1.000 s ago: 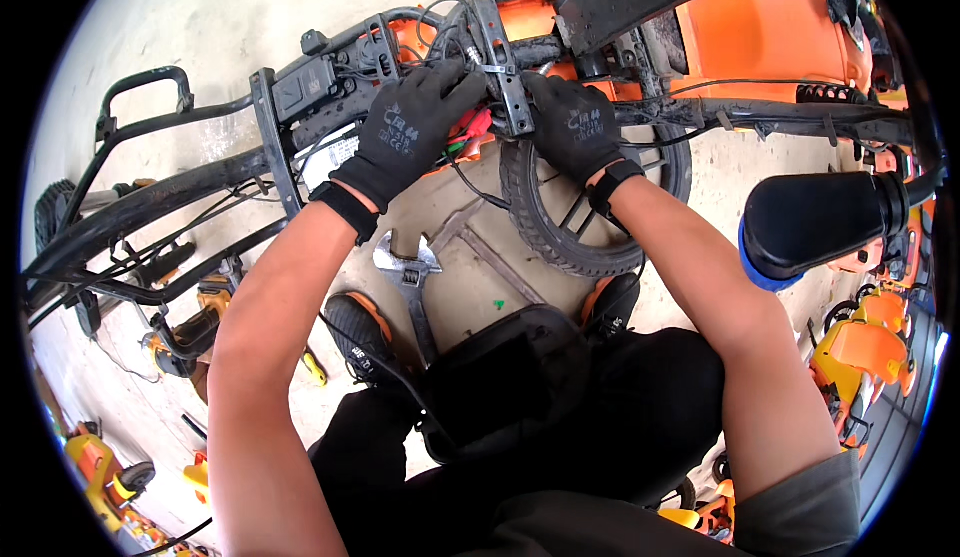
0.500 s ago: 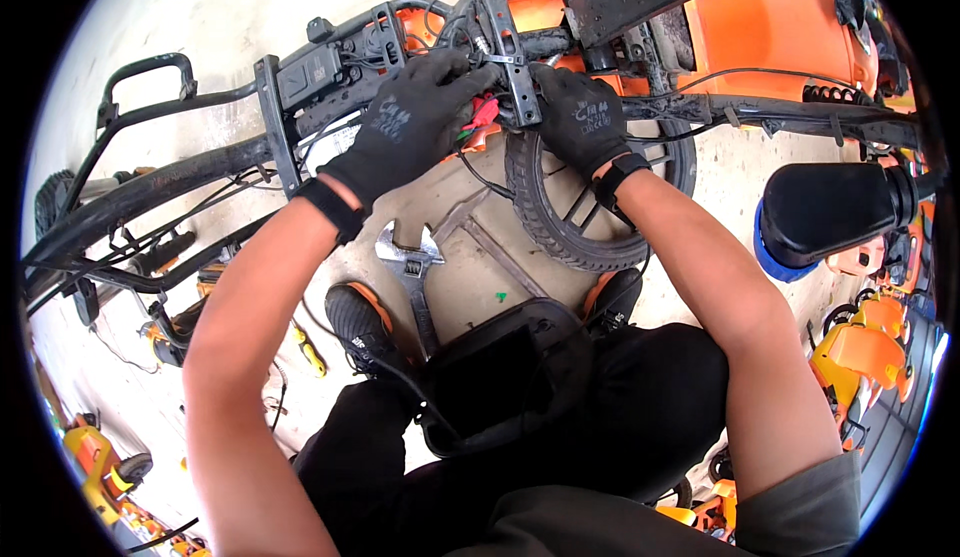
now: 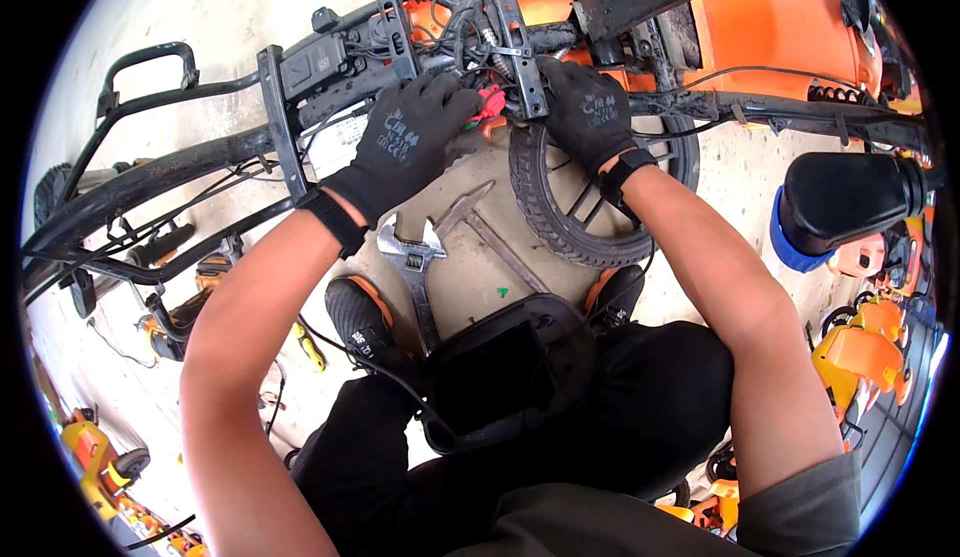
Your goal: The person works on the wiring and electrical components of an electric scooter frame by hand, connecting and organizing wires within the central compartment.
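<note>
A black scooter-like frame with orange panels lies across the far side. My left hand (image 3: 415,135), in a black glove, has its fingers curled at a red plastic connector (image 3: 489,104) among the cables. A little green shows beneath it; the fingertips are partly hidden. My right hand (image 3: 585,109), gloved the same way, is closed against the right side of an upright metal bracket (image 3: 515,42) with holes. Its fingertips are hidden by the bracket. A dark cable bundle and a coil spring (image 3: 497,55) run between the hands. Below the right hand is a black-tyred wheel (image 3: 545,207).
Between my shoes lie an adjustable wrench (image 3: 416,277) and a hammer (image 3: 495,237). A black tray-like housing (image 3: 500,377) sits by my knees. A yellow-handled tool (image 3: 308,348) lies at left. A black container with a blue rim (image 3: 840,207) is at right, with orange vehicles beyond.
My left hand has drawn slightly down and left, away from the bracket, baring more of the red connector. The right hand stays at the bracket. The view has shifted slightly.
</note>
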